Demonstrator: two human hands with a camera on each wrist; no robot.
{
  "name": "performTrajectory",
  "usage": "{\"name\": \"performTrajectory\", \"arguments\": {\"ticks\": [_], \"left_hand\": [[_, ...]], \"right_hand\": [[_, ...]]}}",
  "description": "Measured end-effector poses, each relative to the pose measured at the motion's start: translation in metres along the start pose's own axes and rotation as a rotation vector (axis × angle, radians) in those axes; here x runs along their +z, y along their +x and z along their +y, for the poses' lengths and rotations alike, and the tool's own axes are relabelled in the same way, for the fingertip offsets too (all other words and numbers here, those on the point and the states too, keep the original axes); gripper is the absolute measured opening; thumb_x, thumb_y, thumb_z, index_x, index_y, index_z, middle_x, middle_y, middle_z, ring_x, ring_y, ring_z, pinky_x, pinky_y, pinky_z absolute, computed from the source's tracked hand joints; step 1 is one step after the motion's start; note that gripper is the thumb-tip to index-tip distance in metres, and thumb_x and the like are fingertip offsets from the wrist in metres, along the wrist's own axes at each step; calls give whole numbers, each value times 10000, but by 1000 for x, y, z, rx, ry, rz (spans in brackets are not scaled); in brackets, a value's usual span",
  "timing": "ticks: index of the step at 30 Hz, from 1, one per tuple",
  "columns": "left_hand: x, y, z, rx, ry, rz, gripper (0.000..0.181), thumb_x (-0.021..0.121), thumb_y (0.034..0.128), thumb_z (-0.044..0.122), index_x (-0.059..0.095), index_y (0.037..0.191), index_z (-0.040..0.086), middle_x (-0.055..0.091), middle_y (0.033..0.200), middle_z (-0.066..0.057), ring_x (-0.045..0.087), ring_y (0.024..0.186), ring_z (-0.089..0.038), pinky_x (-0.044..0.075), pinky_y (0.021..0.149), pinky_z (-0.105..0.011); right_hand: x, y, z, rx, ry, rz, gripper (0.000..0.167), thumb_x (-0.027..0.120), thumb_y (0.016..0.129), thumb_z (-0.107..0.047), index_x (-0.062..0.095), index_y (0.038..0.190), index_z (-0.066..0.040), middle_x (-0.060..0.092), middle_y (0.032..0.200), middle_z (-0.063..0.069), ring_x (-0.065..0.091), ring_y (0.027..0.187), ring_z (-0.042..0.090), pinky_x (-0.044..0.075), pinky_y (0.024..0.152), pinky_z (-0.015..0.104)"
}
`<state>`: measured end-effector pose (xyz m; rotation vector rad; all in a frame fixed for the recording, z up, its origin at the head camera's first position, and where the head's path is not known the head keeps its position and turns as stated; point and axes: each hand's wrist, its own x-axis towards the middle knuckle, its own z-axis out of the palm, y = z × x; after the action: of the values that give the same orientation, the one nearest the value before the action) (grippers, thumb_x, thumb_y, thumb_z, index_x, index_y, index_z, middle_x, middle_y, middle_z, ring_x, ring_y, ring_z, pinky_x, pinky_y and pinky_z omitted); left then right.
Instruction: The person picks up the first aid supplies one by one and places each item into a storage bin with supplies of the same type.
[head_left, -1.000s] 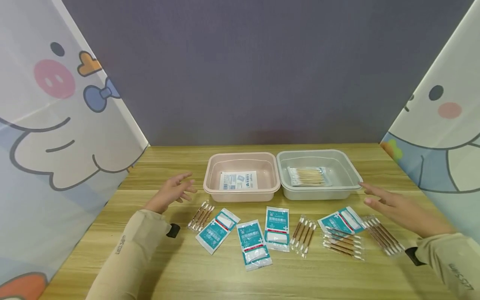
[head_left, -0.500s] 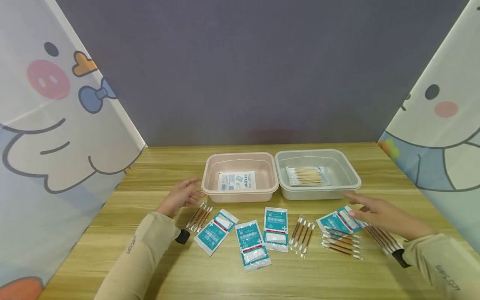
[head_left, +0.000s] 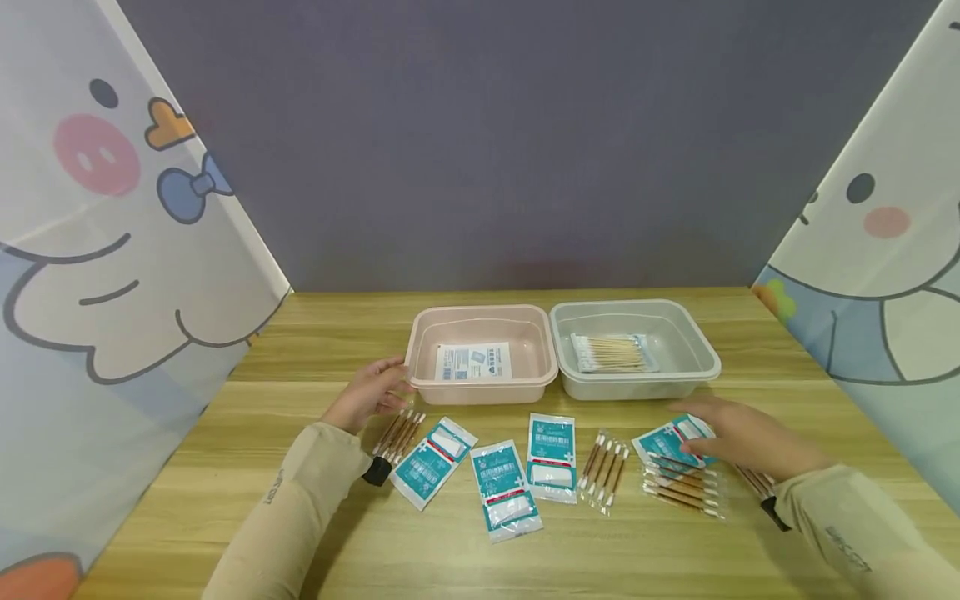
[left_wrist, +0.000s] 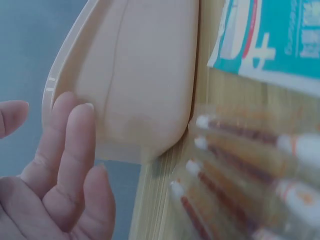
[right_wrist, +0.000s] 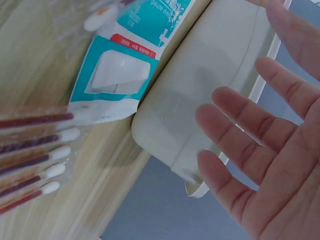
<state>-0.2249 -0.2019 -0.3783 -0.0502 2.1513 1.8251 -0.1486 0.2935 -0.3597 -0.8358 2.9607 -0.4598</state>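
My left hand [head_left: 369, 395] is beside the left end of the pink tray [head_left: 483, 393], fingers loosely bent and holding nothing; whether they touch its wall I cannot tell. Just below that hand lies a pack of brown swabs [head_left: 399, 435]. On the right, my right hand [head_left: 753, 435] hovers with relaxed fingers above a teal gauze packet [head_left: 660, 442] and partly hides another swab pack [head_left: 756, 481]. In the right wrist view the fingers [right_wrist: 240, 107] spread in front of the grey-white tray [right_wrist: 175, 110], with nothing held.
A white printed packet [head_left: 474, 362] lies in the pink tray, and a pack of pale swabs [head_left: 615, 354] in the grey-white tray [head_left: 637, 387]. Between the hands lie teal packets [head_left: 506, 492] and swab packs [head_left: 604, 472]. A dark panel [head_left: 517, 150] stands behind the table.
My left hand has moved right, up to the pink tray's end. My right hand has moved left and lower, over the right-hand teal packet and swab pack. The trays and packs lie as before.
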Motion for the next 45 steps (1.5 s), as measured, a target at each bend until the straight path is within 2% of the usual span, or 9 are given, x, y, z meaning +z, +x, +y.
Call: {"name": "performTrajectory", "arguments": {"ticks": [6, 12, 20, 25, 33, 38, 45], "left_hand": [[5, 4, -2, -12, -13, 21, 557, 488, 977, 148, 295, 1479, 5, 648, 769, -12, 595, 542, -76, 486, 564, -224], [8, 8, -5, -8, -61, 24, 592, 488, 987, 115, 225, 1511, 35, 637, 698, 33, 597, 512, -68, 462, 537, -224], [7, 9, -9, -6, -90, -5, 608, 477, 995, 113, 191, 1530, 79, 656, 730, 29, 605, 529, -70, 457, 541, -232], [7, 9, -10, 0, -116, -20, 627, 473, 998, 121, 158, 1539, 95, 651, 718, 47, 604, 529, -61, 467, 535, -225], [6, 7, -10, -3, -169, -62, 623, 452, 1018, 128, 122, 1546, 117, 657, 707, 69, 599, 508, -45, 455, 523, -217], [7, 6, -9, -4, -182, -62, 613, 448, 1018, 120, 134, 1545, 116, 664, 706, 65, 595, 496, -44, 456, 518, -214], [7, 6, -10, -1, -189, -61, 602, 446, 1020, 114, 145, 1542, 105, 664, 710, 54, 592, 491, -43, 462, 513, -210]], "right_hand": [[8, 5, 5, -38, -21, -5, 556, 806, 749, -241, 618, 1201, 23, 624, 1141, 196, 594, 1017, 393, 508, 794, 494], [14, 9, 11, -37, -6, -25, 580, 834, 705, -226, 629, 1192, 12, 615, 1107, 181, 596, 956, 349, 529, 728, 416], [17, 11, 16, 9, 30, -82, 580, 828, 712, -215, 624, 1204, 15, 602, 1096, 180, 594, 949, 342, 527, 732, 425], [22, 15, 21, -7, 31, -97, 596, 839, 693, -228, 629, 1195, 14, 584, 1070, 182, 585, 910, 308, 517, 704, 402], [27, 19, 24, 27, 35, -125, 577, 838, 689, -179, 632, 1195, 5, 530, 1158, 287, 532, 1022, 461, 494, 780, 535], [30, 23, 28, -22, -24, -116, 534, 832, 684, -123, 647, 1171, -6, 573, 1114, 230, 559, 987, 417, 490, 786, 544], [30, 27, 34, -30, -56, -125, 486, 847, 666, -182, 685, 1104, -48, 603, 1079, 179, 568, 974, 396, 483, 781, 543]]}}
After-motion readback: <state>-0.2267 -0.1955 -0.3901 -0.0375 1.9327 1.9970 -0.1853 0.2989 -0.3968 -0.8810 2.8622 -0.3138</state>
